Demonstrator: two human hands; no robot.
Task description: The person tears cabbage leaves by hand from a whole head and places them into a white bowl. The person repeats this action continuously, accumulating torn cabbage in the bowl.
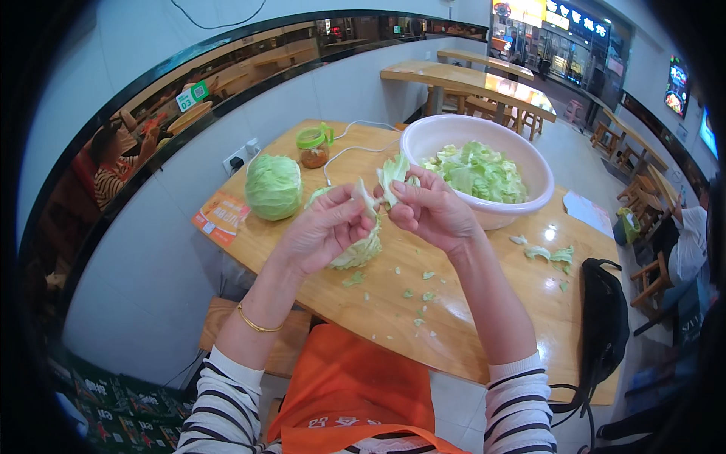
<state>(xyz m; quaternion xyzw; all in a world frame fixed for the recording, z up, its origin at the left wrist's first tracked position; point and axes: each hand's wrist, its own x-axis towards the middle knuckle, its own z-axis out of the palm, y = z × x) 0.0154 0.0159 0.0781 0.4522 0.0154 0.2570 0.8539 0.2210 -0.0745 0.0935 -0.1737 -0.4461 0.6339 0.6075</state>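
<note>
My left hand pinches a pale piece of cabbage leaf between thumb and fingers. Close beside it, my right hand grips a larger green cabbage leaf piece. The two hands almost meet above the wooden table. Partly hidden beneath my left hand lies a cut head of cabbage. A whole cabbage sits farther left. Beyond my right hand stands a big pale pink plastic basin, holding a heap of torn cabbage leaves.
Small leaf scraps and bigger ones litter the wooden table. A green-lidded jar and a white cable are at the back. A black bag lies along the right edge; a printed orange sheet is at left.
</note>
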